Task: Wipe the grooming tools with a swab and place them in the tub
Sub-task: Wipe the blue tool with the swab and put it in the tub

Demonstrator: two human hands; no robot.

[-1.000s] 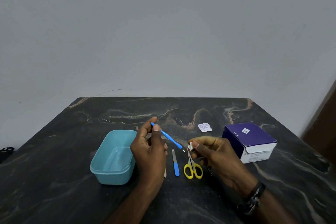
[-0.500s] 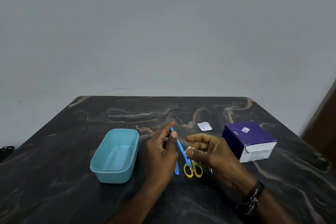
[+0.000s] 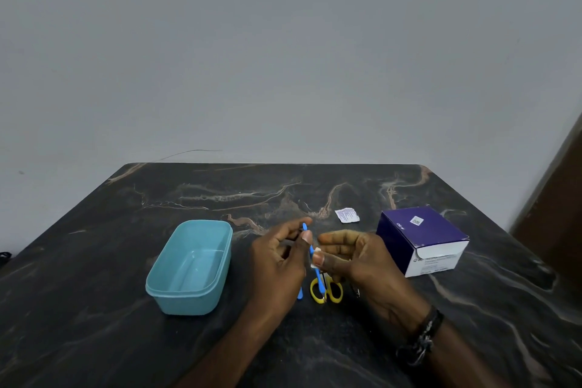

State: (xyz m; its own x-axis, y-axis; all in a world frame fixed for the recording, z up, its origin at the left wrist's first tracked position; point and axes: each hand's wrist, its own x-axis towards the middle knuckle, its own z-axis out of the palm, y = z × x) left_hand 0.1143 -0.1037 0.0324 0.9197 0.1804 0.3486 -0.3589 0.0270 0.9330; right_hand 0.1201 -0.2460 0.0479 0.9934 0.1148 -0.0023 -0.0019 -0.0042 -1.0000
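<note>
Dark marble-look table [image 3: 126,309] w/ tan veins, far edge up against a plain grey wall [image 3: 283,57]; brown door or panel [image 3: 563,214] at the right side of the room. Teal tub [image 3: 189,268] sits toward the left-front part of the table, open, nothing visible inside. Purple-and-white box [image 3: 422,239] near the right edge, a small torn white packet [image 3: 347,215] just behind and left of it. Mid-table, left hand [image 3: 280,264] pinches a thin blue tool [image 3: 305,227] betw. thumb and fingers, held steeply, tip poking up above the thumb. Right hand [image 3: 356,264], wristband on, thumb and fingers clamped on a small white swab [image 3: 316,257] pressed against the tool's shaft, other fingers stretched out. Under the hands, on the table: yellow-handled scissors [image 3: 327,291], a second blue-handled tool [image 3: 300,293] just left of them, and a bit of metal [image 3: 357,293] peeking out right of the scissors, too hidden to ID. Hands block the upper halves of those. Tools all lie right of the tub, apart from it.
</note>
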